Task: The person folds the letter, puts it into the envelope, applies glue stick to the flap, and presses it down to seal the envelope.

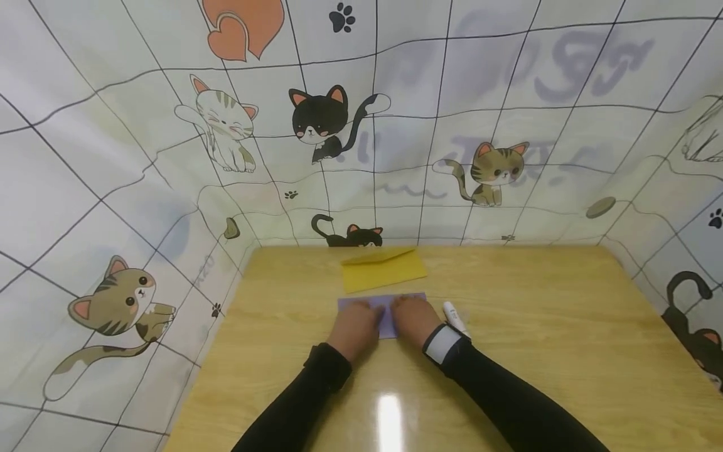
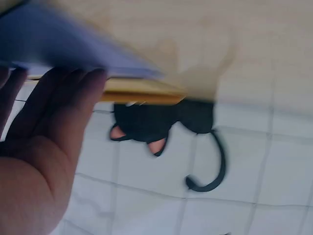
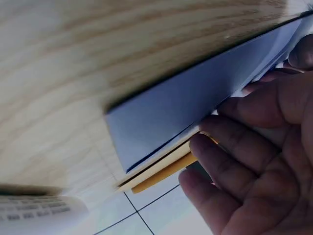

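Note:
A flat purple sheet of folded paper (image 1: pixel 387 326) lies on the table in front of the person. My left hand (image 1: pixel 357 326) grips its left part, fingers curled at the far edge in the head view. On the right part, my right hand (image 1: pixel 413 317) does the same, with the two thumbs close together near the middle. In the right wrist view, fingertips (image 3: pixel 198 142) meet the long edge of the purple paper (image 3: pixel 166 107). Fingers in the left wrist view reach up to the paper's (image 2: pixel 73 49) edge. The hands cover much of the sheet.
Just beyond the purple paper lies a yellow envelope (image 1: pixel 384 273) with a folded flap along its far side. A white capped tube (image 1: pixel 455 319) lies beside the right wrist. The wooden table (image 1: pixel 536 314) ends against a cat-patterned cloth (image 1: pixel 407 144) at the back.

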`<act>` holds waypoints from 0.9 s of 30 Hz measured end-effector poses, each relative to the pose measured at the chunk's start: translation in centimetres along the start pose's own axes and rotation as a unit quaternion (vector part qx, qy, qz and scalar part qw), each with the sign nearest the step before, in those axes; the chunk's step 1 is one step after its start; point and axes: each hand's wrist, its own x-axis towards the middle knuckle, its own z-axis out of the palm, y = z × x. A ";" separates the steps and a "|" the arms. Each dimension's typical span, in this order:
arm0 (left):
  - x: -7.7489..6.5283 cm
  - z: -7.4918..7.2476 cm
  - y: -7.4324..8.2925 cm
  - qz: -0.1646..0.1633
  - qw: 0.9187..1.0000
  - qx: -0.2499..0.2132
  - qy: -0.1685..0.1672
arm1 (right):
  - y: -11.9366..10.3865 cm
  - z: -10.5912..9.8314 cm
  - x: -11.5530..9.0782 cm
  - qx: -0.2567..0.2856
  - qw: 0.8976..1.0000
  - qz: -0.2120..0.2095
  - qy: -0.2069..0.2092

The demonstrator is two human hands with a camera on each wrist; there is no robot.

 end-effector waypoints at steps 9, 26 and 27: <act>1.1 -0.3 1.4 0.039 0.998 0.046 0.016 | -0.7 -1.2 1.0 -0.012 1.000 -0.009 0.006; 3.5 3.3 -3.2 -0.034 0.996 -0.071 -0.049 | 2.8 3.5 4.6 0.090 0.995 -0.007 -0.050; 3.9 3.2 -3.5 -0.042 0.996 -0.065 -0.047 | 2.8 3.4 4.9 0.087 0.995 -0.007 -0.049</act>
